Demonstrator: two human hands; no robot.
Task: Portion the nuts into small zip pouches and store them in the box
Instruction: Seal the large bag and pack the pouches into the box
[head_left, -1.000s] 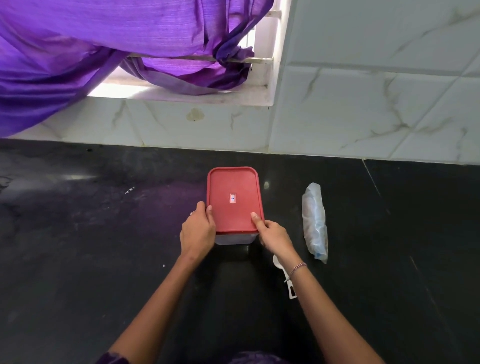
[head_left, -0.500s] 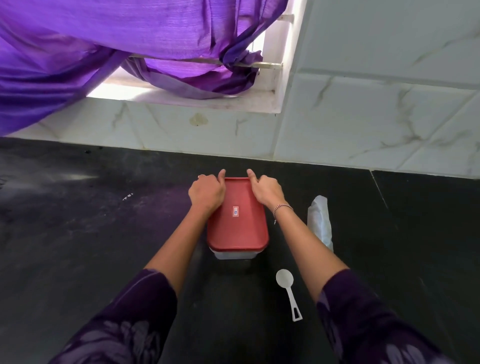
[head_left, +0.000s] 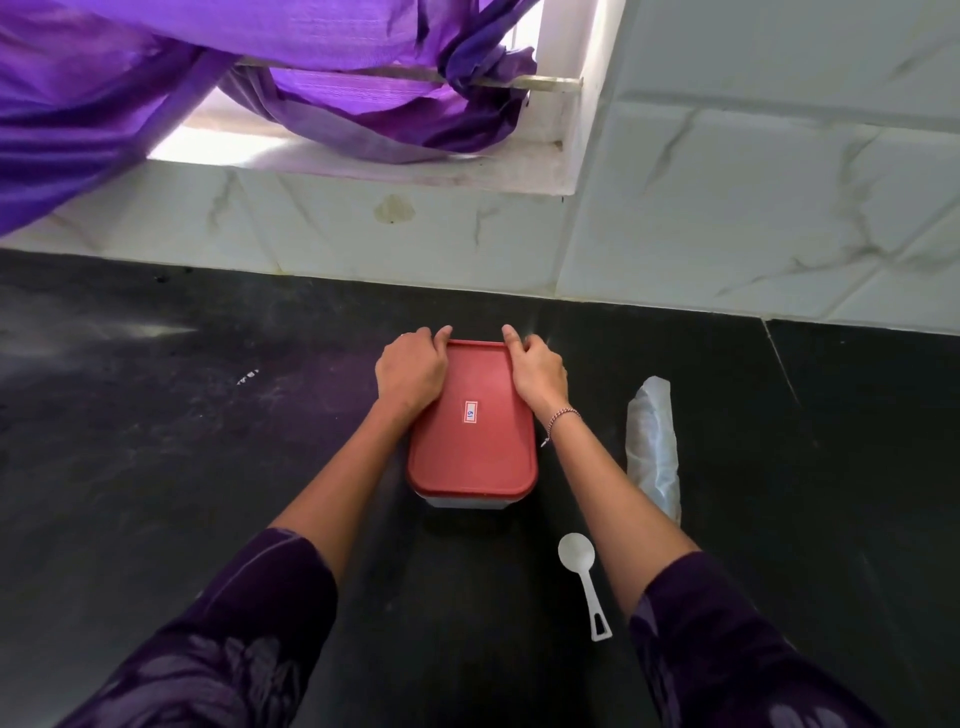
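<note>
A rectangular box (head_left: 465, 501) with rounded corners is sitting mid-way across the dark, glossy stone counter (head_left: 156, 467), near the wall. Its translucent whitish plastic body is showing only as a thin strip under a smooth, matte red lid (head_left: 472, 457), which is carrying a small white sticker at its centre. The box's long axis is running away from the person toward the pale, marble-veined wall tiles (head_left: 727, 208), with one short end facing the person. The left hand (head_left: 413, 371) is gripping the lid's far left corner and the right hand (head_left: 537, 371) its far right corner, the fingers of each curling around the rim. A beaded bracelet (head_left: 563, 415) is circling the right wrist. Right of the box and apart from it, a crinkled roll of clear plastic pouches (head_left: 653, 447) is lying roughly parallel to it. Nearer the person, a white plastic spoon (head_left: 582, 577) is lying flat, its round bowl toward the box. Shiny purple fabric (head_left: 311, 78) is hanging bunched at the window.
</note>
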